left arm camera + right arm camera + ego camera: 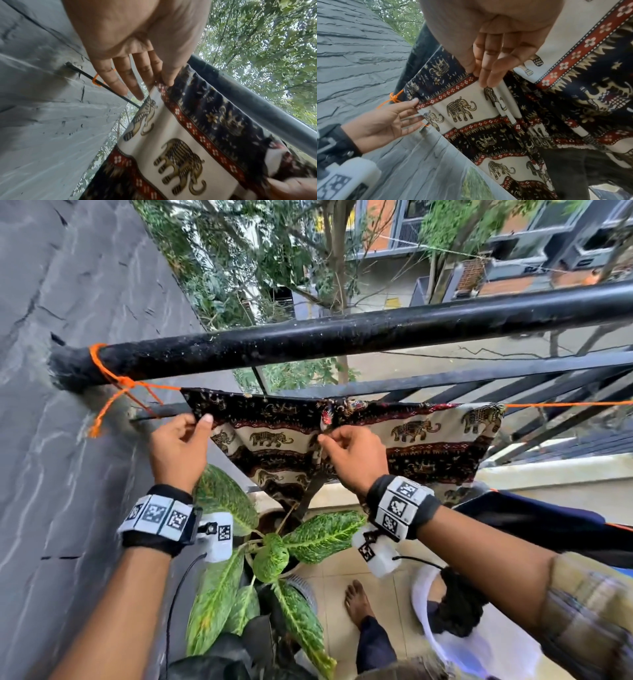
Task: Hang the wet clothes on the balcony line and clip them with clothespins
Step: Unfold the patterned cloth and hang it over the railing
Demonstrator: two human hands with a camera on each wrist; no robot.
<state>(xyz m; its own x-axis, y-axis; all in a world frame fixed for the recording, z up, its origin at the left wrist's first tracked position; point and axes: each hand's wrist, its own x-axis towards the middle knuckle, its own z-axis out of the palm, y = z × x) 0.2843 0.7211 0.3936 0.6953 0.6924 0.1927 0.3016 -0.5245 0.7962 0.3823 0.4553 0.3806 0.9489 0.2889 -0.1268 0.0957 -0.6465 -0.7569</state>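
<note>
An elephant-print cloth (pixel 428 446) in cream, black and red hangs folded over the orange line (pixel 565 404), just below a black rail. My left hand (pixel 202 421) pinches the cloth's left edge between thumb and forefinger, the other fingers held straight. In the left wrist view that pinch (pixel 163 83) sits at the red border of the cloth (pixel 180 135). My right hand (pixel 323 438) pinches a fold near the cloth's middle. The right wrist view shows its thumb and fingers (pixel 479 79) bunching the cloth (pixel 471 121) there. I see no clothespins.
The line is knotted (pixel 120 381) to the thick black rail (pixel 376 333) beside a grey stone wall (pixel 68 440) on the left. A potted plant (pixel 274 549) stands under my hands. A white basket (pixel 479 645) with dark clothes sits lower right, and a dark blue garment (pixel 531 525) hangs above it.
</note>
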